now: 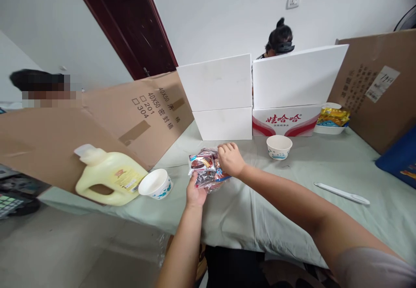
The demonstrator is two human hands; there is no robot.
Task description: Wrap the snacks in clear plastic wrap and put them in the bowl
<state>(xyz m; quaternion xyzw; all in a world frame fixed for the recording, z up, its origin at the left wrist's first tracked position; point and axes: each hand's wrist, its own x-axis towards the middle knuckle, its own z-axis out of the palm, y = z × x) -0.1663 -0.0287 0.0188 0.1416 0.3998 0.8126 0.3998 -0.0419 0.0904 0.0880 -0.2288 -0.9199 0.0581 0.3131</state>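
Note:
A clear plastic bag (213, 187) with several small wrapped snacks in it is between my hands, above the front part of the table. My left hand (196, 194) grips it from the lower left, thumb on top. A white-and-brown snack packet (201, 163) shows at the bag's left side, and a blue-and-red packet (222, 175) lies to the right. My right hand (231, 160) is closed at the bag's upper right, with its fingers bent down over the packets. What its fingertips hold is hidden.
Paper bowls stand left (156, 184) and right (279, 148). A yellow detergent jug (110, 177) leans near a cardboard panel (136, 119). White boxes (224, 84) line the back. A white knife-like tool (341, 192) and a dish of yellow packets (333, 118) are rightward. Two people are behind.

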